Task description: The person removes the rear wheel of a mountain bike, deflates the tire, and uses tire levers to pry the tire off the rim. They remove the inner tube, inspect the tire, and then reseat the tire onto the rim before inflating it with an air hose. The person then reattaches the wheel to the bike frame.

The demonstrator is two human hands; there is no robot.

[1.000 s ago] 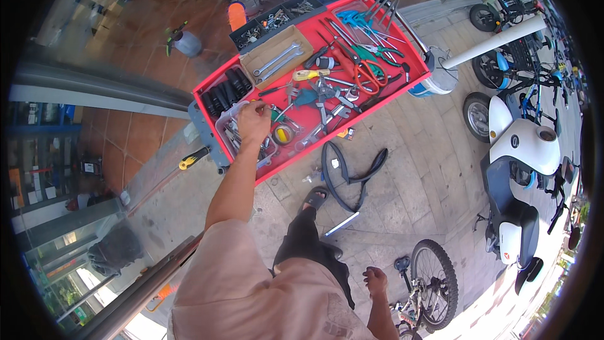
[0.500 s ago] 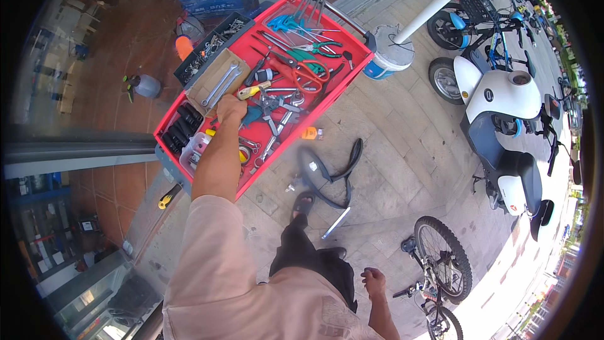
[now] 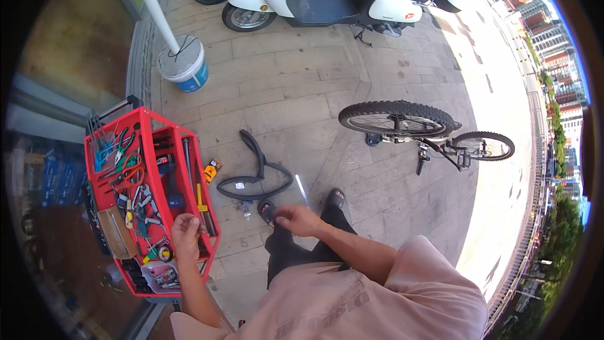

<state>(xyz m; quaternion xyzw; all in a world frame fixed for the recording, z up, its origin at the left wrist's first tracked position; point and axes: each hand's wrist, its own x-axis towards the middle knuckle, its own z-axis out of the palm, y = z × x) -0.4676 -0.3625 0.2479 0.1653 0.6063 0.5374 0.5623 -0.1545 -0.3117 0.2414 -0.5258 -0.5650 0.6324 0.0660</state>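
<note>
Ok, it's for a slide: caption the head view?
Left hand by a red tool cart, right hand in front, bicycle on paving.

View swung: tool cart (image 3: 150, 157) now frame left, scooter (image 3: 324, 7) up top. Left hand (image 3: 187, 232) off cardboard box (image 3: 117, 233); right hand (image 3: 298, 220) up near centre.

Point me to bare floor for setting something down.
Best: pavement bordered by the bucket, white scooter, bike wheel and black tube. Crowded: the red tool cart's top, littered with tools; left hand overlaps the cart in view. Tighter: cart-to-tube strip, where a yellow packet lies.
</note>
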